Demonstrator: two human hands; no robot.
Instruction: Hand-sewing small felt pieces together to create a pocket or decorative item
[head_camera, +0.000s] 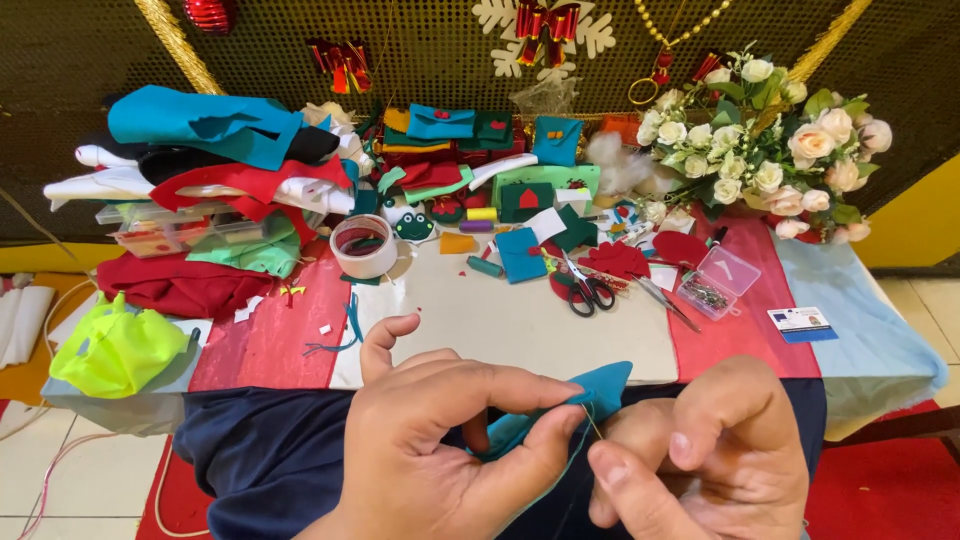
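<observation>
so the table (520, 330) fills the view, covered in white, red and pale blue cloth strips. stacked felt sheets (200, 150) sit at the far left corner, a white flower bouquet (760, 140) at the far right corner, smaller felt cut-outs (500, 170) along the far edge. a neon yellow piece (115, 350) lies at the near left edge. roll of tape (363, 245) left of centre, black-handled scissors (590, 290) and a clear pin box (718, 282) toward the right.

the teal felt piece (605, 385) is held below the near edge, over the lap. left hand (440, 450) pinches its edge between thumb and forefinger. right hand (720, 455) has fingers pressed together, seemingly on a thin needle (592, 425); hard to make out.

step looks like hand-stitching along the felt edge. next move likely calls for a small steady pull away from the left fingertips.

room: middle of the table near the edge is bare, lap space tight between the hands.
</observation>
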